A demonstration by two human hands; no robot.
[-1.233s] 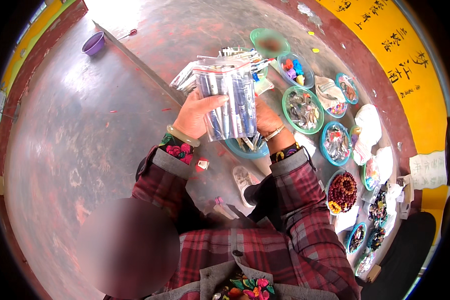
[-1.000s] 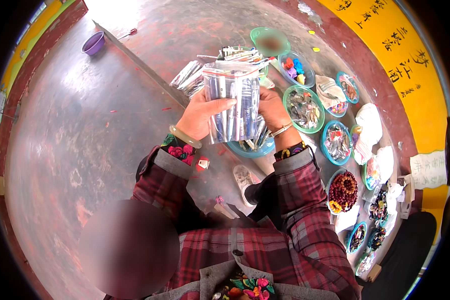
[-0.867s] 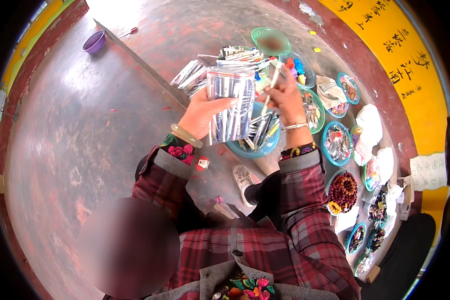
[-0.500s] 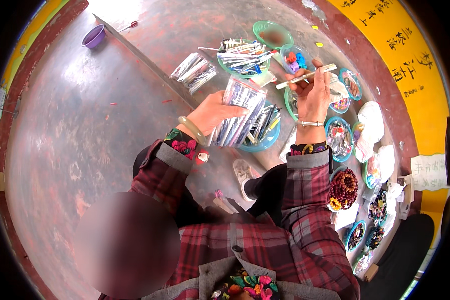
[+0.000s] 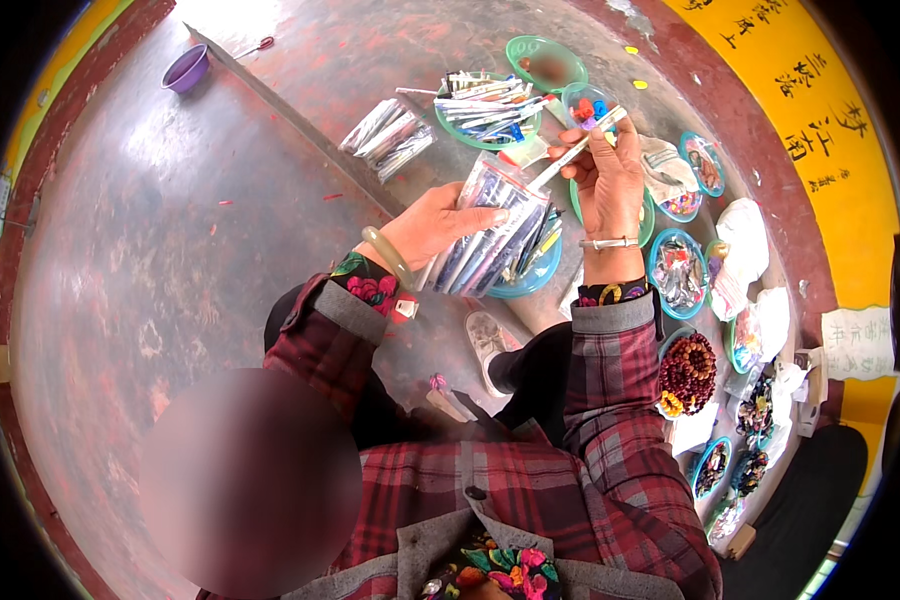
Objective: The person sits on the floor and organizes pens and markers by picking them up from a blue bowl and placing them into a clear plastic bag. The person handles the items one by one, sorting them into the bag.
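Observation:
My left hand (image 5: 440, 225) is closed on a clear plastic bag (image 5: 492, 228) packed with pens, its thumb lying across the front. Between the fingers of my right hand (image 5: 610, 185) is a slim white pen (image 5: 573, 150), slanting down toward the bag's upper end. The pen's lower tip is close to the bag's opening; whether it is inside I cannot tell. Just behind and below the bag, a blue basket (image 5: 540, 280) holds more pens and is partly hidden by it. A green basket heaped with pens (image 5: 488, 108) stands beyond my hands.
Another filled pen bag (image 5: 388, 138) lies on the floor to the left of the green basket. Several basins line the right side, including a blue basket of wrapped items (image 5: 678, 275) and one with dark red beads (image 5: 688, 372). A purple basin (image 5: 186, 70) sits far left.
My right hand has turned the pen from nearly level to a steep slant and brought its lower end to the bag's top. The left hand has barely shifted.

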